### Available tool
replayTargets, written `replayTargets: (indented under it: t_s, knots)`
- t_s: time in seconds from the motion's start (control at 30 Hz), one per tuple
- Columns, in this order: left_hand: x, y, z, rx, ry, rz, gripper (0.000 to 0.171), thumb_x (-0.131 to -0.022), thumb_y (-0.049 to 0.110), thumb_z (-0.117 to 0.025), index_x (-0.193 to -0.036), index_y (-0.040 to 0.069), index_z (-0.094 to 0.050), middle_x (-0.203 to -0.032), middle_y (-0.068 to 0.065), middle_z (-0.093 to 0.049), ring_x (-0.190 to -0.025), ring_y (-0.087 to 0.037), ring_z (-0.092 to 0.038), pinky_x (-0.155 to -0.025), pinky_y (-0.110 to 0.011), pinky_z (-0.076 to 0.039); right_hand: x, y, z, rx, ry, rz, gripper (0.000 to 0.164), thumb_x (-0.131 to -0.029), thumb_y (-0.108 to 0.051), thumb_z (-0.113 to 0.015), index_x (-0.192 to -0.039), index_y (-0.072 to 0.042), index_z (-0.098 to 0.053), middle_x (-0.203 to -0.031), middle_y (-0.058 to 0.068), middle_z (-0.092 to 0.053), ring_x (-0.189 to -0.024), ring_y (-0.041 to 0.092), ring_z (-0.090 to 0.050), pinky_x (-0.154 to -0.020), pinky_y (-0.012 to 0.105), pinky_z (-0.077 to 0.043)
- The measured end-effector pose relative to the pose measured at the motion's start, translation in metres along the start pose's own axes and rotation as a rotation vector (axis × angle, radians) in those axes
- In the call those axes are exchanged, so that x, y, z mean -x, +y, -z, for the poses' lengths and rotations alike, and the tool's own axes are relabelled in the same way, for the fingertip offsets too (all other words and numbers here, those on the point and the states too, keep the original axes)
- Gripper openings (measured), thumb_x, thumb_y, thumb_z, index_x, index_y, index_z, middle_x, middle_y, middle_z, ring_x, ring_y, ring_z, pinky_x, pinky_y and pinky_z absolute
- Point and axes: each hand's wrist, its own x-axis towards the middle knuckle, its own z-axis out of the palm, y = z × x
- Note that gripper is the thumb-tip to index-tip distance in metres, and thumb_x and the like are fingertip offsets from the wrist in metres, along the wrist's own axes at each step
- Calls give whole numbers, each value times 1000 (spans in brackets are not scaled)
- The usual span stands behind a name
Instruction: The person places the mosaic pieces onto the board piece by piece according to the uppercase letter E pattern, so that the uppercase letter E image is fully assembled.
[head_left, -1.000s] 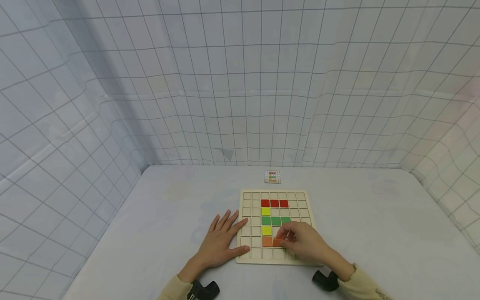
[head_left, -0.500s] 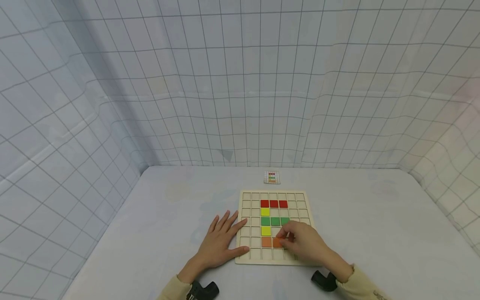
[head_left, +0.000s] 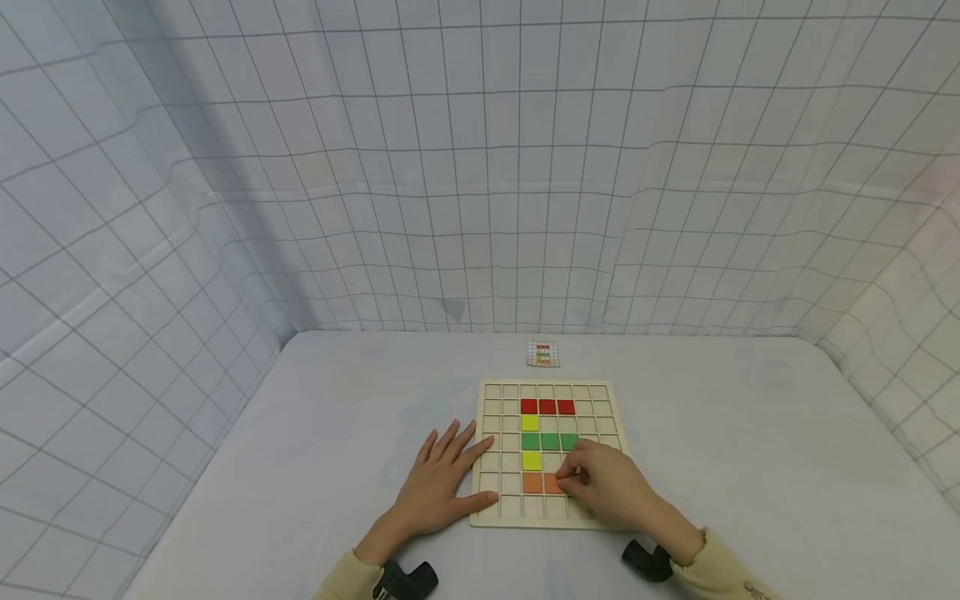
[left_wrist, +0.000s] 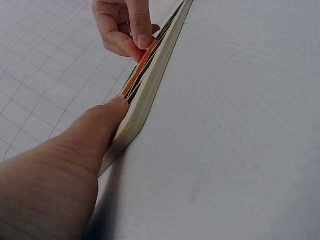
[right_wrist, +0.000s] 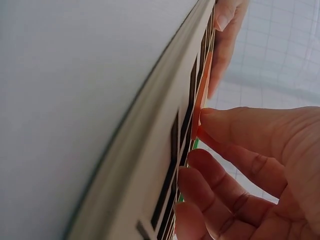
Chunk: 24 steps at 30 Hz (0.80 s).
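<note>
A wooden grid board lies on the white table with colored square tiles in its cells. My left hand lies spread over the board's left edge, its thumb on the frame. Thumb and index finger of my right hand pinch the right edge of an orange tile, which lies flat in a cell beside another orange tile. Above them are a yellow tile, green tiles, a second yellow tile and red tiles. My right palm hides the board's lower right cells.
A small card printed with a colored grid pattern lies behind the board. A white curtain with grid lines surrounds the table at the back and sides. Black devices sit at both wrists.
The second orange tile has gone from tilted to flat in its cell. My right fingertips have slid slightly right toward its edge, and my left hand has stayed in place.
</note>
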Motion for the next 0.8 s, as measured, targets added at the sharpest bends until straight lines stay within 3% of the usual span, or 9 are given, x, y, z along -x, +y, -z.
replayTargets:
  t_s: [0.2, 0.8]
  knots:
    - [-1, 0, 1, 1, -13, 9, 76, -87, 67, -48, -148, 24, -37, -154, -6, -24, -142, -29, -12, -110, -53, -4, 2, 3, 1, -47, -27, 9, 2, -84, -18, -74, -85, -16, -73, -77, -18, -52, -64, 3, -44, -55, 21, -41]
    - [0, 1, 2, 2, -34, 27, 77, -86, 68, -48, -148, 23, -37, -155, -6, -24, -142, -29, -12, -110, -52, -4, 21, 16, 6, -131, -113, 155, 34, -87, -22, -71, -117, -6, -68, -96, -10, -54, -82, 7, -44, -68, 22, -41]
